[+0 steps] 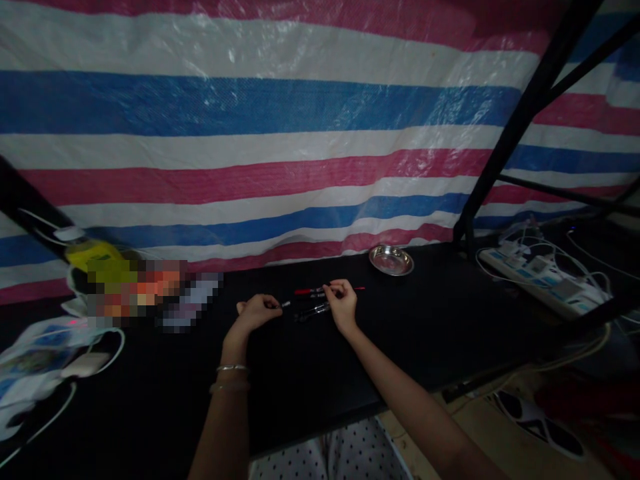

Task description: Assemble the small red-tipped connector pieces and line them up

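a black tabletop (430,320) carries everything here, its surface dark and plain; the landmark on it is a round, shiny metal dish (391,261), set near the back edge; nearer the front and to the left of the dish lies a red pen (303,291) — roughly crosswise — with clear, dark-tipped pens (313,312) closer to the front edge than it; well left of the dish sit a blurred-out pale item (193,303) and, beyond it, a blurred-out orange bundle (150,287); farthest left of the dish — a white power strip (45,347) with cables lies there.
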Motion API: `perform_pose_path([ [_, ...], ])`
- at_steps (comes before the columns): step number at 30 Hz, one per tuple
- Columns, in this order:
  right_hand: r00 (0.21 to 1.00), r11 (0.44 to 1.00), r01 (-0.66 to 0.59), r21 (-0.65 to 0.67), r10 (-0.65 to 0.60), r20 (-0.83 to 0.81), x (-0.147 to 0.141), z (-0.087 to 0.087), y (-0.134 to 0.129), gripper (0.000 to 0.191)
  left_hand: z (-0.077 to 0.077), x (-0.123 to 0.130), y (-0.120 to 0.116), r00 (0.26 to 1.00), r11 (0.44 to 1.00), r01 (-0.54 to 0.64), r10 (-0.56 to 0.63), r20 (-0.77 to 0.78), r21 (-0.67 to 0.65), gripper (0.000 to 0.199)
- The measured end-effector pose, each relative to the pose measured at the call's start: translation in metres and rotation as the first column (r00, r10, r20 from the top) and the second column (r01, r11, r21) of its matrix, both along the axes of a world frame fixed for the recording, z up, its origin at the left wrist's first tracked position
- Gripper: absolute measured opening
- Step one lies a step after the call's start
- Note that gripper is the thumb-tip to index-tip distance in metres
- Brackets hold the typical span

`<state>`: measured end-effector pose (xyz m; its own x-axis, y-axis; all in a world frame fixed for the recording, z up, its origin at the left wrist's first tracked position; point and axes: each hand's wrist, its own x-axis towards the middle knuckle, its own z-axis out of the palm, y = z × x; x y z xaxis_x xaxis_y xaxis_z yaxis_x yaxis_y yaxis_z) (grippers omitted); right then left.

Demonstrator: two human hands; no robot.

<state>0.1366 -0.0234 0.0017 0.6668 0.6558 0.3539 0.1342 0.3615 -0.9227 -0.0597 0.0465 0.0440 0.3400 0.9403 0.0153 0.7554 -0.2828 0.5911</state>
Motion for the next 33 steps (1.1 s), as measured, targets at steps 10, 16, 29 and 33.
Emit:
perform_pose_path([
  [10,0.987,0.992,0.077,0.098,-0.090,0.137,-0.008,0.017,-0.016,0.017,0.005,0.042,-0.019,0.957,0.745,-0.106,-0.104,0.272,0.658,0.023],
  [16,0.963,0.977,0.155,0.144,-0.182,0.197,-0.008,0.020,-0.021,0.018,-0.003,0.071,-0.042,0.957,0.707,0.192,-0.287,0.028,0.681,0.019],
  [29,0.945,0.988,0.092,0.126,-0.127,0.301,-0.006,0.014,-0.023,0.022,-0.007,0.074,-0.044,0.956,0.786,0.260,-0.292,-0.034,0.561,0.021],
  [33,0.909,0.997,0.043,0.069,-0.068,0.411,-0.005,0.017,-0.025,0.021,-0.006,0.072,-0.043,0.957,0.821,0.256,-0.291,-0.013,0.511,0.022],
])
